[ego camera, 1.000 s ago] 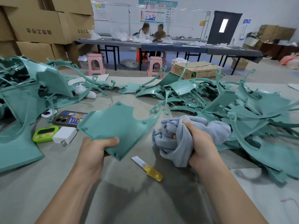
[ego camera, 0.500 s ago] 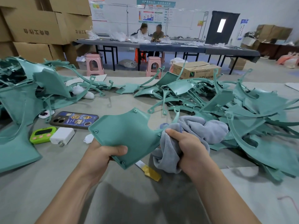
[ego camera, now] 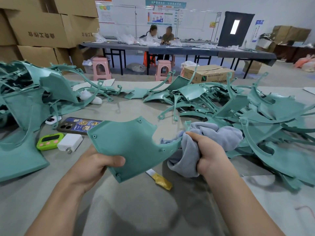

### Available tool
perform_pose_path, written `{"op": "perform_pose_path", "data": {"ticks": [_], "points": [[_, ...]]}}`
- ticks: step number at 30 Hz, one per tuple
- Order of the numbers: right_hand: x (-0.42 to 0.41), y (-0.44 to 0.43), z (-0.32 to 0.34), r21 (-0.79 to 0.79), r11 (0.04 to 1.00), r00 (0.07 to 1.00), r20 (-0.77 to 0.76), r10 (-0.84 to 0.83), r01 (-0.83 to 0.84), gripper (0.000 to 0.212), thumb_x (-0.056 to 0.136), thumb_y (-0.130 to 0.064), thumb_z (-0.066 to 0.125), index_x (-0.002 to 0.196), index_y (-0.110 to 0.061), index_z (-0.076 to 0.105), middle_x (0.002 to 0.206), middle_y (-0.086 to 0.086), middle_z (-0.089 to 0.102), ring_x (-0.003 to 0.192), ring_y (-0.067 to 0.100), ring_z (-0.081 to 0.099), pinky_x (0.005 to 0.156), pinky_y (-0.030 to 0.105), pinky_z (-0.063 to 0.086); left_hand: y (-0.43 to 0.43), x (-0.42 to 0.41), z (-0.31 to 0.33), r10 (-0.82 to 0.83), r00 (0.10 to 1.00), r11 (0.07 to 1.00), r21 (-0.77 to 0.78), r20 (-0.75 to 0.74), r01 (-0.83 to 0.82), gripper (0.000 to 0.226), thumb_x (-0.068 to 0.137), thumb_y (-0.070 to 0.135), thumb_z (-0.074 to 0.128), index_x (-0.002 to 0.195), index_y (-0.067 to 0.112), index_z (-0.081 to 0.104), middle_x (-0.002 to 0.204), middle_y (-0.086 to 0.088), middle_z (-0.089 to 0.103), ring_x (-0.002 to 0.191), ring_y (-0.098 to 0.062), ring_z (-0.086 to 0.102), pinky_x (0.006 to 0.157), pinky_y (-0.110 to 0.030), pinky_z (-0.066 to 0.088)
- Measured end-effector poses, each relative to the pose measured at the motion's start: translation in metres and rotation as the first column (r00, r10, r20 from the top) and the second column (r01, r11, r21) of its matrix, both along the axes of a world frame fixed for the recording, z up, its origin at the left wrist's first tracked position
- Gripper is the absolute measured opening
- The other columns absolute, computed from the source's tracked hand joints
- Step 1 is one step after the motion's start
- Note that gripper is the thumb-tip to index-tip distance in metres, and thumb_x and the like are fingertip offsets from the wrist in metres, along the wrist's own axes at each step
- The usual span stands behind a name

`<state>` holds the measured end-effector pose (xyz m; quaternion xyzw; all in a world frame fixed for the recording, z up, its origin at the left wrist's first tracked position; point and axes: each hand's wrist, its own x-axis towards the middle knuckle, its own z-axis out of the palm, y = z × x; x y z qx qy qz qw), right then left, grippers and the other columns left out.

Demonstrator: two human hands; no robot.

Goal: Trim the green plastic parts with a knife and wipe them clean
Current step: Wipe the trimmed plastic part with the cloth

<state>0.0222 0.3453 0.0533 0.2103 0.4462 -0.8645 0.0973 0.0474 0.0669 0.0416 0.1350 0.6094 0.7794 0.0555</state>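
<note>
Green part [ego camera: 131, 142] in left hand [ego camera: 92, 166], cloth [ego camera: 213, 138] right

table [ego camera: 129, 210]: grey | on it: green parts [ego camera: 265, 116], knife [ego camera: 161, 180], phone [ego camera: 76, 126], timer [ego camera: 48, 142], charger [ego camera: 69, 142]

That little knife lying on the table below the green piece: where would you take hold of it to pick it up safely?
The knife lies flat, its pale blade end partly hidden below the green panel that the left hand holds. Take the gold end, likely the handle: it lies free, nearest you. Come from above, pinching its two long edges.
</note>
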Motion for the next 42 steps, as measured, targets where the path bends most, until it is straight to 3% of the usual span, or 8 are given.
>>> {"op": "perform_pose_path", "data": {"ticks": [3, 7, 10, 15, 22, 31, 38, 42], "points": [[-0.003, 0.009, 0.007, -0.062, 0.998, 0.999, 0.045, -0.012, 0.014, 0.014, 0.092, -0.006, 0.052, 0.084, -0.002, 0.062, 0.086, 0.010, 0.061, 0.072, 0.024, 0.063, 0.077, 0.034, 0.054, -0.013, 0.001, 0.001, -0.040, 0.998, 0.999, 0.004, 0.046, 0.040, 0.062, 0.040, -0.006, 0.075, 0.096, 0.019, 0.082, 0.104, -0.012, 0.077, 0.092, -0.025, 0.076, 0.069, -0.030, 0.061], [-0.005, 0.015, 0.008, -0.058, 0.997, 0.997, 0.065, -0.040, 0.044, 0.018, 0.096, -0.014, 0.051, 0.086, -0.008, 0.064, 0.099, 0.008, 0.063, 0.091, 0.027, 0.066, 0.096, 0.046, 0.053, -0.020, -0.001, -0.001, -0.066, 0.992, 0.998, 0.015, 0.104, 0.065, 0.056, 0.048, -0.011, 0.066, 0.096, 0.014, 0.081, 0.104, -0.017, 0.076, 0.090, -0.030, 0.075, 0.069, -0.035, 0.062], [-0.001, 0.016, 0.006, 0.003, 1.000, 0.998, 0.061, -0.004, 0.004, 0.031, 0.094, -0.009, 0.049, 0.067, -0.003, 0.061, 0.071, 0.015, 0.066, 0.060, 0.033, 0.071, 0.058, 0.048, 0.059, -0.017, -0.004, -0.005, -0.017, 0.996, 1.000, 0.007, 0.089, 0.017, 0.060, 0.040, -0.012, 0.071, 0.093, 0.013, 0.082, 0.104, -0.017, 0.077, 0.090, -0.027, 0.076, 0.068, -0.031, 0.061], [-0.003, 0.007, -0.005, 0.185, 0.979, 0.996, -0.016, -0.089, 0.090, 0.018, 0.094, -0.009, 0.058, 0.079, -0.006, 0.067, 0.079, 0.008, 0.069, 0.068, 0.020, 0.068, 0.064, 0.026, 0.055, 0.003, -0.007, -0.013, 0.071, 0.996, 0.997, 0.005, 0.054, -0.071, 0.061, 0.048, -0.013, 0.073, 0.105, 0.006, 0.073, 0.105, -0.012, 0.077, 0.094, -0.024, 0.074, 0.070, -0.026, 0.059], [0.014, -0.019, -0.013, 0.363, 0.910, 0.976, -0.157, -0.152, 0.200, 0.035, 0.096, -0.019, 0.065, 0.062, -0.014, 0.074, 0.055, -0.002, 0.071, 0.046, 0.009, 0.067, 0.037, 0.019, 0.047, 0.028, -0.008, -0.019, 0.190, 0.981, 0.982, 0.017, 0.040, -0.191, 0.055, 0.053, -0.002, 0.072, 0.106, 0.013, 0.073, 0.101, -0.006, 0.078, 0.091, -0.019, 0.074, 0.072, -0.032, 0.058], [0.026, -0.058, -0.022, 0.431, 0.893, 0.986, -0.154, -0.069, 0.130, 0.013, 0.092, -0.026, 0.074, 0.097, -0.015, 0.072, 0.087, 0.009, 0.078, 0.089, 0.032, 0.074, 0.086, 0.055, 0.060, 0.045, -0.005, -0.016, 0.230, 0.968, 0.971, 0.038, 0.100, -0.235, 0.051, 0.057, 0.003, 0.071, 0.098, 0.032, 0.078, 0.106, -0.002, 0.078, 0.091, -0.021, 0.075, 0.061, -0.035, 0.059], [0.018, -0.036, -0.006, 0.345, 0.907, 0.970, -0.115, -0.214, 0.241, 0.015, 0.088, -0.019, 0.074, 0.080, -0.009, 0.067, 0.053, 0.003, 0.069, 0.042, 0.013, 0.066, 0.037, 0.021, 0.048, 0.042, -0.006, -0.012, 0.202, 0.973, 0.978, 0.024, 0.110, -0.205, 0.050, 0.052, 0.000, 0.069, 0.093, 0.026, 0.079, 0.098, -0.003, 0.078, 0.083, -0.021, 0.075, 0.060, -0.035, 0.057], [0.009, -0.004, -0.004, 0.406, 0.844, 0.937, -0.154, -0.314, 0.350, 0.011, 0.086, -0.020, 0.072, 0.086, -0.010, 0.068, 0.065, 0.003, 0.069, 0.052, 0.017, 0.066, 0.047, 0.025, 0.053, 0.025, -0.010, -0.011, 0.228, 0.965, 0.957, 0.151, 0.133, -0.247, 0.057, 0.054, -0.004, 0.071, 0.106, 0.019, 0.075, 0.105, -0.002, 0.078, 0.089, -0.018, 0.075, 0.062, -0.029, 0.061]]}}
